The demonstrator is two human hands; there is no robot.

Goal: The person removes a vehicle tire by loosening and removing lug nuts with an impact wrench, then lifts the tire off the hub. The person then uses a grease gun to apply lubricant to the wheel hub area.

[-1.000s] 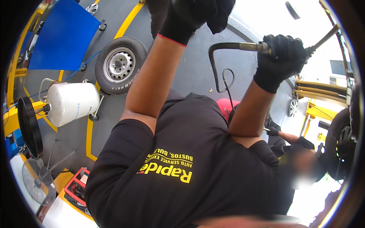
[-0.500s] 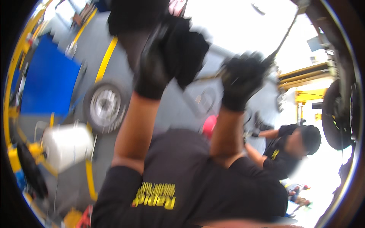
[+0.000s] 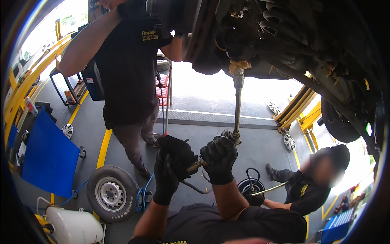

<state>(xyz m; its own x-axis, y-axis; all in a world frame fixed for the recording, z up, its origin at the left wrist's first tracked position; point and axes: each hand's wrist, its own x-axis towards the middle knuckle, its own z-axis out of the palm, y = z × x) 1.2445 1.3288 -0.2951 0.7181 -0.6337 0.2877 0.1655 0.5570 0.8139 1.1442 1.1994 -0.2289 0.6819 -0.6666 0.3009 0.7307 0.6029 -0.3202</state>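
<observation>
Under the raised car, both gloved hands' fingers (image 3: 219,156) clamp a long metal wrench (image 3: 237,110).

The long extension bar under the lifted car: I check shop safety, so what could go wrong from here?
1. The extension bar reaches far up to the underbody joint; it may slip off, jerking both gloved hands, left hand and right hand.
2. A crouching person works close by and could be hit.
3. A blue hose and a wheel lie underfoot: tripping hazard.
</observation>
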